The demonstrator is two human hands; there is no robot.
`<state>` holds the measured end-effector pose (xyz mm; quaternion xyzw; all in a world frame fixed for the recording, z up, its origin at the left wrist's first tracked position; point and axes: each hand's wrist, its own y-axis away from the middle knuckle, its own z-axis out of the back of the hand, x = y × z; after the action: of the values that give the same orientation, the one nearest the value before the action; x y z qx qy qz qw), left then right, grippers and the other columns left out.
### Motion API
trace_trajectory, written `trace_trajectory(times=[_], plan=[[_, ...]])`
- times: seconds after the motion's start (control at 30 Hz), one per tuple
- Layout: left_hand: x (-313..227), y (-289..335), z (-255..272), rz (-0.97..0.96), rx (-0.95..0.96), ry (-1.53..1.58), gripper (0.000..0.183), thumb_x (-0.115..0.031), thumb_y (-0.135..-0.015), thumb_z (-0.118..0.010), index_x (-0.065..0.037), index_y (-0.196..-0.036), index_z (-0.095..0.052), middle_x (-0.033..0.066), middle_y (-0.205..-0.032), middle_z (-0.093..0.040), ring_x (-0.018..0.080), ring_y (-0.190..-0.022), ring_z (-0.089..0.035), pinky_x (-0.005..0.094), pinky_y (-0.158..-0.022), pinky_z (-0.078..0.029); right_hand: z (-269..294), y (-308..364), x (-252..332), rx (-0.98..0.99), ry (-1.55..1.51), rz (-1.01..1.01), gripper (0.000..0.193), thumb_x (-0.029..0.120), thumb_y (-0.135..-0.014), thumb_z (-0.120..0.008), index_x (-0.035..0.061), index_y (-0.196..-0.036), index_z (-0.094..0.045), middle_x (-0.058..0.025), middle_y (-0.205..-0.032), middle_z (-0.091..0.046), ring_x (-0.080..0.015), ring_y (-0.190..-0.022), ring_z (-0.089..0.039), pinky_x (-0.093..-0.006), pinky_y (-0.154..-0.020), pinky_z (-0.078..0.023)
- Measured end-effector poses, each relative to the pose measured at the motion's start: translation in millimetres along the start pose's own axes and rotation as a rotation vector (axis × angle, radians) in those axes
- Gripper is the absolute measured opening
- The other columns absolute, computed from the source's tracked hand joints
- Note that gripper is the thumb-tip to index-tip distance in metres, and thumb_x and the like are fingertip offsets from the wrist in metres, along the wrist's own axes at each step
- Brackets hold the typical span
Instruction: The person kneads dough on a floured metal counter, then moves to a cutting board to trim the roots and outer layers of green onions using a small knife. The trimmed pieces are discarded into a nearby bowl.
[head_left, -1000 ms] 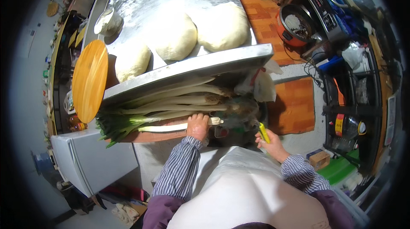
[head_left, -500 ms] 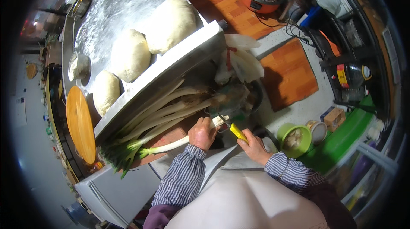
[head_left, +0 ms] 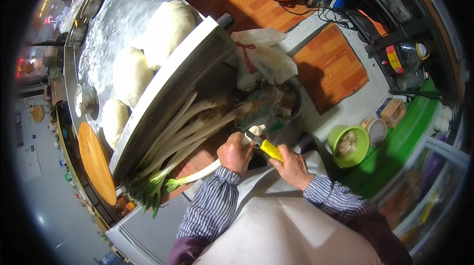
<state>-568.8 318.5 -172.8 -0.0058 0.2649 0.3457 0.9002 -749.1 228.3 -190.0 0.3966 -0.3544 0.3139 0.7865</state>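
My left hand (head_left: 234,153) is closed around a long green onion (head_left: 200,173), near its white root end. The stalk's green top trails to the lower left. In my right hand (head_left: 294,166) is a knife (head_left: 271,150) with a yellow handle. Its dark blade lies against the root end, just beyond my left fingers. The exact contact is too small to make out. Several more green onions (head_left: 183,134) lie in a heap just beyond my left hand, below the metal table's edge.
Large dough pieces (head_left: 170,30) rest on the floured table (head_left: 113,23). Beyond my hands stands a dark bin (head_left: 297,98), with a white plastic bag (head_left: 266,57) beside it. A green bucket (head_left: 363,149) of pale pieces sits right. A round wooden board (head_left: 96,163) leans at left.
The knife has shifted left, its blade now over the stalk's end close to my left fingers. The whole view has turned slightly, so the table and dough appear farther left.
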Motion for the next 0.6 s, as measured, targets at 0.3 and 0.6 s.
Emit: trace_trajectory(times=[0.3, 0.6], plan=[[-9, -10, -17, -0.062, -0.006, -0.07, 0.03, -0.025, -0.073, -0.077, -0.007, -0.089, -0.06, 0.0108, -0.081, -0.062, 0.0343, -0.071, -0.063, 0.0427, -0.06, -0.05, 11, -4, 6, 0.034, -0.059, -0.143, 0.032, 0.035, -0.094, -0.054, 0.0054, -0.1, -0.045, -0.019, -0.093, -0.063, -0.0392, -0.085, -0.061, -0.0481, -0.07, -0.046], [-14, -17, -33, 0.039, 0.128, -0.025, 0.034, -0.033, -0.072, -0.079, -0.007, -0.087, -0.064, 0.0136, -0.081, -0.066, 0.0351, -0.074, -0.064, 0.0421, -0.063, -0.05, 15, -5, -26, 0.037, -0.091, -0.187, 0.032, 0.038, -0.095, -0.052, 0.0068, -0.099, -0.044, -0.0197, -0.092, -0.063, -0.0407, -0.085, -0.061, -0.0474, -0.069, -0.046]])
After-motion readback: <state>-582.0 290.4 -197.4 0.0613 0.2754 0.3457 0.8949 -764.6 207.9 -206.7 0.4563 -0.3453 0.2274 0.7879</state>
